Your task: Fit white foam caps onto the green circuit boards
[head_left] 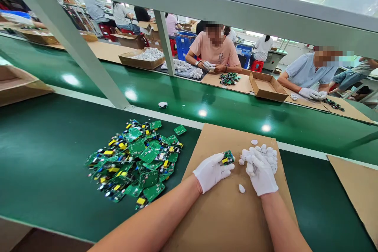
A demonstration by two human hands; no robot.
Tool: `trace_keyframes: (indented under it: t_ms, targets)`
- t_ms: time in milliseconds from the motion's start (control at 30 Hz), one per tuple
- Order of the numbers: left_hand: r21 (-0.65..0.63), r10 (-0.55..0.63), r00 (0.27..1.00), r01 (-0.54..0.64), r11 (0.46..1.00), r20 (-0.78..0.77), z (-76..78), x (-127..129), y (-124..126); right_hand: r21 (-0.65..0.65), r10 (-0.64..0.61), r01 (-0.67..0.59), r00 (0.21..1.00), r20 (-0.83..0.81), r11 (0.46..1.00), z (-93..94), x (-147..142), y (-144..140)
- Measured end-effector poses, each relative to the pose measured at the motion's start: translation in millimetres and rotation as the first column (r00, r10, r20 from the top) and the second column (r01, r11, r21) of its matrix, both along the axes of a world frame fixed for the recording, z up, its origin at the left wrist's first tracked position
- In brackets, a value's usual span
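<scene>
My left hand (210, 171), in a white glove, grips a small green circuit board (227, 158) by its edges. A yellow part and dark parts show on the board's upper face. My right hand (261, 171), gloved too, is at a heap of small rounded white pieces (270, 157), its fingers curled down. What those fingers hold, if anything, blends with the white glove. One loose white piece (241, 188) lies on the cardboard sheet (224, 220) between my wrists, and a flat white piece (254, 142) lies beyond the heap.
A large pile of circuit boards (138, 157) lies left on the green table (44, 157). Beyond runs a shiny green belt (189, 106) carrying one white-topped piece (162, 104). A slanting metal post (85, 43) rises at left. Two people (217, 47) work opposite, near an open carton (267, 86).
</scene>
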State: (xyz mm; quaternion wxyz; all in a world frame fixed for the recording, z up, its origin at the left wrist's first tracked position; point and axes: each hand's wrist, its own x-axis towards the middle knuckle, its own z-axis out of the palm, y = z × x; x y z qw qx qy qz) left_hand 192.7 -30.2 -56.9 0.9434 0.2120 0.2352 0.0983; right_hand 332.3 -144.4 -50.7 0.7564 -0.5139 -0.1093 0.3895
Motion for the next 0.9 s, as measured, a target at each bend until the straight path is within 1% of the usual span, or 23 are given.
trace_keyframes:
  t_ms: [67, 100, 167, 233, 300, 367, 433, 467, 500, 567, 633, 667, 700, 733, 833, 900]
  targets:
    - [0.001, -0.013, 1.000, 0.013, 1.000, 0.006, 0.6, -1, 0, 0.062, 0.059, -0.054, 0.995, -0.085, 0.997, 3.7, 0, -1]
    - [0.006, -0.019, 1.000, 0.019, 1.000, 0.013, 0.6, -1, 0, 0.071, 0.080, -0.072, 0.990, -0.115, 0.995, 5.5, -1, -1]
    - [0.039, -0.041, 0.998, 0.039, 0.998, 0.041, 0.2, -2, 0, 0.033, 0.092, -0.089, 0.990, -0.106, 0.995, 7.3, -4, 0]
    - [0.090, -0.080, 0.994, 0.073, 0.993, 0.079, -0.4, -2, -1, -0.047, 0.106, -0.107, 0.994, -0.010, 0.993, 5.4, -9, 1]
    - [0.142, -0.151, 0.982, 0.134, 0.981, 0.117, -0.9, -2, -3, -0.122, 0.154, -0.140, 0.981, 0.115, 0.983, 0.4, -14, 1]
    - [0.187, -0.221, 0.966, 0.194, 0.963, 0.136, -1.2, -2, -4, -0.178, 0.223, -0.183, 0.946, 0.237, 0.967, -4.7, -19, 2]
    - [0.220, -0.247, 0.960, 0.215, 0.951, 0.131, -1.6, -2, -6, -0.224, 0.266, -0.195, 0.895, 0.359, 0.955, -6.7, -22, 2]
    - [0.234, -0.240, 0.963, 0.207, 0.950, 0.123, -1.8, -2, -6, -0.240, 0.258, -0.168, 0.870, 0.419, 0.956, -5.9, -22, 2]
    - [0.244, -0.229, 0.967, 0.197, 0.949, 0.112, -2.1, -2, -7, -0.247, 0.223, -0.114, 0.850, 0.477, 0.962, -3.9, -22, 2]
    - [0.265, -0.212, 0.973, 0.182, 0.947, 0.088, -2.7, -2, -9, -0.236, 0.096, 0.049, 0.821, 0.563, 0.970, 2.6, -17, 2]
    - [0.284, -0.191, 0.979, 0.165, 0.944, 0.066, -3.1, -2, -9, -0.212, -0.031, 0.196, 0.800, 0.599, 0.958, 9.0, -11, 1]
    - [0.291, -0.174, 0.983, 0.152, 0.945, 0.053, -3.2, -1, -9, -0.205, -0.061, 0.226, 0.798, 0.599, 0.952, 11.0, -8, 0]
    - [0.294, -0.154, 0.987, 0.136, 0.946, 0.040, -3.1, -1, -8, -0.197, -0.073, 0.231, 0.804, 0.590, 0.953, 11.7, -5, -2]
    - [0.293, -0.130, 0.991, 0.116, 0.949, 0.030, -3.0, 0, -7, -0.186, -0.068, 0.209, 0.818, 0.571, 0.960, 11.0, -3, -3]
    - [0.261, -0.059, 0.998, 0.051, 0.964, 0.023, -2.3, 1, -3, -0.152, 0.004, 0.081, 0.873, 0.488, 0.985, 3.1, 0, -8]
    - [0.225, -0.021, 0.999, 0.012, 0.974, 0.041, -1.6, 1, -1, -0.154, 0.041, 0.033, 0.892, 0.451, 0.987, -2.4, 1, -9]
